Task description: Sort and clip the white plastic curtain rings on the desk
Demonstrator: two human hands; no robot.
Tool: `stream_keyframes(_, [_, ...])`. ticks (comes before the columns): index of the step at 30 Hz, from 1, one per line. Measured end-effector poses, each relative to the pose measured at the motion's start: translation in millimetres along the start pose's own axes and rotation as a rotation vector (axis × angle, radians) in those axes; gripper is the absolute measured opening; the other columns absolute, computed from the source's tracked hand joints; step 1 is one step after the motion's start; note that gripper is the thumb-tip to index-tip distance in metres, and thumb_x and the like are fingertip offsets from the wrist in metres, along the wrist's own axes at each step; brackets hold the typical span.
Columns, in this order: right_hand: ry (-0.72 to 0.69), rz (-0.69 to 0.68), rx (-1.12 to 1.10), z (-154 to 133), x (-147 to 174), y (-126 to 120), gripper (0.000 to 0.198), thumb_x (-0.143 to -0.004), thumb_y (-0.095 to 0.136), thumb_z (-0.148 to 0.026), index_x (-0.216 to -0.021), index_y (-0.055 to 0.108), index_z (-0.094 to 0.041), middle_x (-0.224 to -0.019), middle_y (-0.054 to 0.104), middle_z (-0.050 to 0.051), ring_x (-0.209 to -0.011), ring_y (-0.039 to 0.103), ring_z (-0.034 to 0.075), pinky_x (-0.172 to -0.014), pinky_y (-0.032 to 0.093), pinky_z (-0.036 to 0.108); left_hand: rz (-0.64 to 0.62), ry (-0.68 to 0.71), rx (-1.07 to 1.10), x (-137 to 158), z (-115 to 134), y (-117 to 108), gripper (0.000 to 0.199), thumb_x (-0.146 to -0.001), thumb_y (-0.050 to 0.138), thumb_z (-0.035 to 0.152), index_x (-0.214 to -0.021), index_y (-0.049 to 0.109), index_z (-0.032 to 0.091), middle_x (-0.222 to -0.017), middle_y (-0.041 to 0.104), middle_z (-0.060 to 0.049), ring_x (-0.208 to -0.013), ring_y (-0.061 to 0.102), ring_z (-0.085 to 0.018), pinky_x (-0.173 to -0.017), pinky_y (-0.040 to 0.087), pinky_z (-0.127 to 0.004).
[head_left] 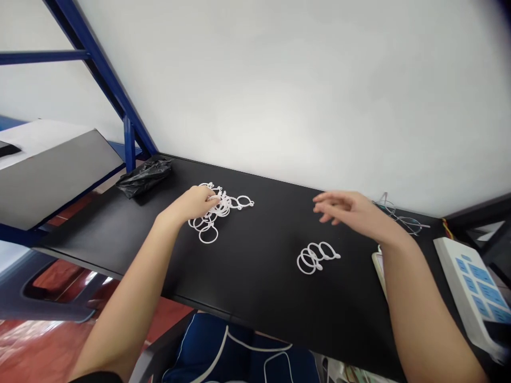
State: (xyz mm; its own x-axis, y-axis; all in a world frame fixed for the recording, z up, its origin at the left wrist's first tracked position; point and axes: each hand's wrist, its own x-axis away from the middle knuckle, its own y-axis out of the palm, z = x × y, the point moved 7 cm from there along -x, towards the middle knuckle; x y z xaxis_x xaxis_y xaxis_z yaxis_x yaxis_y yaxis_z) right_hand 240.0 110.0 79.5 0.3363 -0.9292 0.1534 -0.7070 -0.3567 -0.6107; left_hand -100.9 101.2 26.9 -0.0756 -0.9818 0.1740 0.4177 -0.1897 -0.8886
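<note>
A loose pile of white curtain rings, each with a small eyelet, lies on the left-centre of the black table. My left hand reaches into this pile from the left, thumb and fingers bent together at the rings; its fingertips are partly hidden. Several more rings lie overlapping in a short row on the right. Above and behind that row my right hand hovers open, its fingers apart and nothing held.
A crumpled black plastic bag lies at the table's far left. Eyeglasses, a partly covered phone-like object and a white power strip are on the right. A white wall rises behind; a blue metal frame slants at left.
</note>
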Motion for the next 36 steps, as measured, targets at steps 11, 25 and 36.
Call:
stream_keyframes(11, [0.196, 0.091, 0.38, 49, 63, 36, 0.033, -0.076, 0.065, -0.049, -0.089, 0.065, -0.02, -0.093, 0.069, 0.008, -0.069, 0.064, 0.018, -0.06, 0.049, 0.03, 0.019, -0.113, 0.104, 17, -33, 5, 0.063, -0.075, 0.053, 0.057, -0.125, 0.053, 0.018, -0.085, 0.072, -0.004, -0.053, 0.063, -0.018, -0.057, 0.047, -0.028])
stream_keyframes(25, [-0.058, 0.194, 0.334, 33, 56, 81, 0.008, -0.079, 0.062, -0.028, -0.082, 0.064, -0.021, -0.085, 0.059, 0.002, -0.066, 0.058, 0.016, -0.067, 0.048, 0.032, 0.042, -0.126, 0.189, 28, -56, 8, 0.062, -0.076, 0.056, 0.058, -0.124, 0.052, 0.018, -0.097, 0.07, -0.008, -0.066, 0.065, -0.02, -0.057, 0.051, -0.028])
stream_keyframes(36, [-0.179, 0.282, 0.2, 33, 57, 73, 0.013, -0.083, 0.055, -0.025, -0.078, 0.066, -0.021, -0.086, 0.063, 0.006, -0.063, 0.058, 0.016, -0.053, 0.048, 0.029, 0.481, 0.151, 0.2, 56, 53, 3, 0.031, -0.092, 0.043, 0.034, -0.115, 0.057, 0.018, -0.099, 0.065, -0.005, -0.073, 0.06, -0.015, -0.072, 0.047, -0.027])
